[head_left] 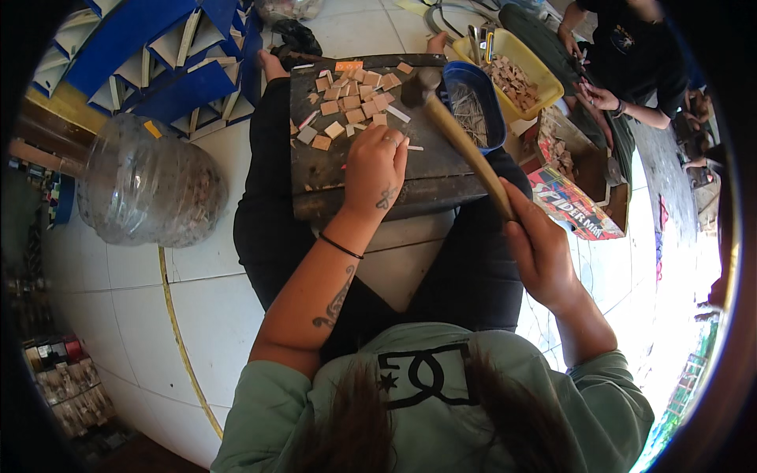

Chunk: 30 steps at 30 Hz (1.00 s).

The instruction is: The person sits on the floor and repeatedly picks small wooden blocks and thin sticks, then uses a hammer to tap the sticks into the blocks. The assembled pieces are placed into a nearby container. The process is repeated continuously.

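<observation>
Wooden-handled hammer slants forward-left from the right grip, clamped around its near end

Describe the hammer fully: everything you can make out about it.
The hammer has a dull, grey-brown head, metal by its look, on a long, tan, wooden-looking handle. The right hand grips the handle near its lower end. It slants forward and leftward from that hand, its head over the far right part of the dark low bench, just left of the blue tub. Whether the head touches the bench is unclear.
</observation>
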Available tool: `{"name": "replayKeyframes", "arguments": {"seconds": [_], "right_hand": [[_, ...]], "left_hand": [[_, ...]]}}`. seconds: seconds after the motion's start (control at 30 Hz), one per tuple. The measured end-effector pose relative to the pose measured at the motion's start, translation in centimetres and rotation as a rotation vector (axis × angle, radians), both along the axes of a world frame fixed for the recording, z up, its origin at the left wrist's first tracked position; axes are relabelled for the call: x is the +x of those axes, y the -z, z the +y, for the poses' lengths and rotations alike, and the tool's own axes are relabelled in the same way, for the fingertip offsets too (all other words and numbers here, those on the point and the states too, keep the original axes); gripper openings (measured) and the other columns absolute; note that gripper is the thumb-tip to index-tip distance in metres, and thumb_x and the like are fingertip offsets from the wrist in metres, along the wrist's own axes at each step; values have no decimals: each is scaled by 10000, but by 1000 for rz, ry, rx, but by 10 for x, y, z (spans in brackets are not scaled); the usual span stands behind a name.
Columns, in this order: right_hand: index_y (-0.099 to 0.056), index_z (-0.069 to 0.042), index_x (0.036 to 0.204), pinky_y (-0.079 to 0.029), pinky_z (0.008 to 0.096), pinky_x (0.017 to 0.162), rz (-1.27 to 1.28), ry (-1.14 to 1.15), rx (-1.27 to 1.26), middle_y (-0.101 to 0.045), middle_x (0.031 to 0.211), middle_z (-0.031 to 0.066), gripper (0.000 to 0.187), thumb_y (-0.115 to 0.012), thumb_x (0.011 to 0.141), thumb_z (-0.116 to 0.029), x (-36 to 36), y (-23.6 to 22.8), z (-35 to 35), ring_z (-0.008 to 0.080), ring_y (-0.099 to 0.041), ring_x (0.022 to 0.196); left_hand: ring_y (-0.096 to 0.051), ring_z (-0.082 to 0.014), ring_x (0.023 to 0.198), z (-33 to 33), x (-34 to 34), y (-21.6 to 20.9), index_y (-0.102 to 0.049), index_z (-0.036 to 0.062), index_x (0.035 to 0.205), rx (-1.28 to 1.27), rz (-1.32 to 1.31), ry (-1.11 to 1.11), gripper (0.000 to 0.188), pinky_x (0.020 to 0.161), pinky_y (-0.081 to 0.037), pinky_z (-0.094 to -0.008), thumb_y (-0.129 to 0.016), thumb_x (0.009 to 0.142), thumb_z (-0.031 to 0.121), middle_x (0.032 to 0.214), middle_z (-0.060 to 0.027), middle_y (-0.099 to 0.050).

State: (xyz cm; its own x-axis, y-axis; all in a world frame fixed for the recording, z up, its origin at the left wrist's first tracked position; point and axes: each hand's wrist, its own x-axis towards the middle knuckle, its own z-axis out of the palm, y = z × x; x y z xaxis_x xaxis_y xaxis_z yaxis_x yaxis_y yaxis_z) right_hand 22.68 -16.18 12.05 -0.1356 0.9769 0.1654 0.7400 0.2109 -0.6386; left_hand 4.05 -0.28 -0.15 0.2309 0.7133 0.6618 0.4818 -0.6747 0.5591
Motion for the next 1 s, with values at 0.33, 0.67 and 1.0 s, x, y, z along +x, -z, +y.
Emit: {"name": "replayKeyframes", "arguments": {"seconds": [0.33,0.67,1.0], "right_hand": [[-458,3,1393,-466,338,912,174,60,-84,-609,1171,227,446,-520,952,-27,5,8,2,336,-620,1053],[-483,17,1364,-461,327,939,292,106,-128,-611,1205,234,414,-527,956,-35,3,44,8,322,-625,1096],[-480,-5,1373,-486,329,884,271,170,-243,-632,1166,214,425,-537,953,-35,11,54,-5,308,-654,989]], "left_hand": [[-576,-315,690,-4,-5,-11,-611,-2,781,7,40,-16,94,661,-471,-413,-656,849,45,736,-134,-563],[-579,-332,756,-14,-30,-32,-612,10,758,-60,431,-16,169,723,-470,-437,-721,783,136,758,-131,-552],[-572,-241,901,-29,-49,-20,-702,79,889,-144,290,-36,117,883,-392,-383,-740,784,116,902,-24,-635]]}}
